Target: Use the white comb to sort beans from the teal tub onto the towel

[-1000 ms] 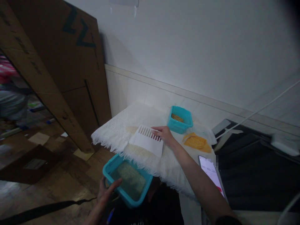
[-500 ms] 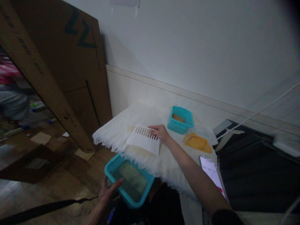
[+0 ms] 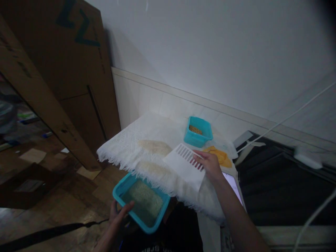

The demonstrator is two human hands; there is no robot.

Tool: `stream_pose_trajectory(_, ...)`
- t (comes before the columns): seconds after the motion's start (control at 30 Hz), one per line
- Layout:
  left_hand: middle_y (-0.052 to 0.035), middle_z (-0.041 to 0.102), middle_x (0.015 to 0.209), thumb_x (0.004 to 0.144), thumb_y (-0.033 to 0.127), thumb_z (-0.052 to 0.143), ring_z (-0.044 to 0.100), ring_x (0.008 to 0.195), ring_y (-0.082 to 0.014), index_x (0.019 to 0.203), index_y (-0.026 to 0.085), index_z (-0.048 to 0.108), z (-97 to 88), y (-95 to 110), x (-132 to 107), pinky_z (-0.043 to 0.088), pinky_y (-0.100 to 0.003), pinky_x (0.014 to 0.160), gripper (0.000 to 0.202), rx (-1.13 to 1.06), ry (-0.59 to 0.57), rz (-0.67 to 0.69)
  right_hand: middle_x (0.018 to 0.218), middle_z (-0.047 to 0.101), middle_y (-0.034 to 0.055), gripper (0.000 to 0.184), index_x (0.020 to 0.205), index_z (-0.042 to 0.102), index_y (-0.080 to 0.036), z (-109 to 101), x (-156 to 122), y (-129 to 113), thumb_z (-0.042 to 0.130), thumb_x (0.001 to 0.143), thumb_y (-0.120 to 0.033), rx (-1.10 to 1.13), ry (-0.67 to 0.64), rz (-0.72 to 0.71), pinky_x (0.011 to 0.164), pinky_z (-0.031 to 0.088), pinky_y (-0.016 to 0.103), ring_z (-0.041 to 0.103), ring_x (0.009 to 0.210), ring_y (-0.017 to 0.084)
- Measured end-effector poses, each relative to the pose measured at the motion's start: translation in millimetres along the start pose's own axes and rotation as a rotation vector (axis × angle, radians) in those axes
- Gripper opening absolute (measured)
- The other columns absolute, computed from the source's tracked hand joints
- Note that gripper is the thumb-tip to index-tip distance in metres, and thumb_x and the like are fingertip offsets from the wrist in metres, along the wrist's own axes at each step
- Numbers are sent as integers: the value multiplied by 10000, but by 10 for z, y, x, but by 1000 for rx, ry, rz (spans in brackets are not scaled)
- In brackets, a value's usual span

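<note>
My left hand (image 3: 118, 213) grips the near left rim of a teal plastic bin (image 3: 150, 229), thumb over the edge. Pale rice-like grains (image 3: 148, 199) cover part of the bin's bottom. It sits tilted just below the fringed edge of a white cloth (image 3: 126, 140). My right hand (image 3: 210, 164) holds a white slotted plastic panel (image 3: 181, 168) by its slotted end, over the cloth. To the panel's left lie two patches of similar grains, a far patch (image 3: 154, 147) and a near patch (image 3: 152, 168).
A second teal bin (image 3: 198, 140) with brown grains stands at the back of the cloth. Beside it are an orange cloth (image 3: 222, 158) and a phone (image 3: 232, 183). A tall cardboard box (image 3: 78, 70) stands left; a white wall (image 3: 210, 52) rises behind.
My right hand has moved the slotted panel to the right across the cloth, uncovering the grain patches. My left hand still holds the bin under the cloth's edge. The view has shifted slightly.
</note>
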State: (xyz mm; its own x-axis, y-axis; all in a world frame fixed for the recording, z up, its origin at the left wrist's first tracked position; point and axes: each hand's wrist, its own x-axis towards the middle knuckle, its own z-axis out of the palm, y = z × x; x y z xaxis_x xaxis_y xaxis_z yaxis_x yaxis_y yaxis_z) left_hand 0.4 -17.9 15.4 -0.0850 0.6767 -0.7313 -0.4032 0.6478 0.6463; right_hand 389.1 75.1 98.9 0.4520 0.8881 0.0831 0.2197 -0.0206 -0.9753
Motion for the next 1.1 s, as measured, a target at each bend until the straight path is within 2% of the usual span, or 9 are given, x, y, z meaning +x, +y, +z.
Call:
stream_pose_trajectory(0.07,-131,787,1319,729,450,1030,864,979,-374,1513,394,516,21,-26,-22,719,-556,831,939,22,-3,17,744,861,105,589,1023,962,-198,-108,-146,109,1014,590,-594,12,47,43,527,579,370,735,565,267)
stream_pose_trajectory(0.13,-122,800,1262,725,447,1031,867,972,-379,1520,391,496,37,-46,-39,725,-553,831,960,41,0,25,699,842,103,605,1026,960,-186,-129,-236,179,1011,584,-597,17,52,85,486,548,359,703,518,253)
stream_pose_trajectory(0.2,-115,804,1233,731,442,1027,870,960,-373,1528,391,467,48,-54,-52,730,-544,832,975,56,-1,28,704,844,103,605,1006,957,-179,-83,-291,214,1007,575,-601,23,37,105,495,557,361,715,527,257)
stream_pose_trajectory(0.3,-130,791,1298,757,443,1012,873,946,-362,1543,399,444,59,-49,-67,732,-539,823,971,59,-24,46,816,883,117,588,970,954,-190,30,-341,214,1016,562,-608,42,-2,103,590,625,397,782,627,289)
stream_pose_trajectory(0.47,-160,785,1312,727,433,1034,873,900,-368,1559,378,455,68,-40,-58,717,-534,798,1015,61,-7,52,880,897,130,584,980,956,-188,86,-281,148,1038,542,-566,103,-28,116,635,640,399,801,662,290)
stream_pose_trajectory(0.6,-110,808,1194,727,440,1032,870,878,-353,1547,390,455,72,-38,-62,714,-518,799,1003,60,-13,64,831,887,119,600,976,954,-179,102,-221,158,1028,532,-575,93,-5,114,594,620,383,787,627,282)
stream_pose_trajectory(0.83,-108,802,1178,762,431,1014,868,882,-350,1552,384,452,90,18,-142,720,-515,799,970,83,-36,80,769,864,119,605,926,950,-172,274,-365,192,1037,554,-642,114,-136,134,658,646,413,799,658,298)
stream_pose_trajectory(1.0,-109,779,1192,740,443,1025,858,890,-353,1564,375,443,78,27,-109,718,-515,804,1012,77,-20,69,853,887,128,641,973,950,-171,256,-276,132,1044,545,-639,137,-70,95,684,652,411,814,705,303)
stream_pose_trajectory(1.1,-109,751,1208,755,453,1014,850,890,-348,1559,373,431,70,31,-85,719,-507,791,997,84,-18,73,867,893,127,659,1005,953,-178,291,-339,145,1041,558,-654,137,-114,118,663,654,408,812,684,301)
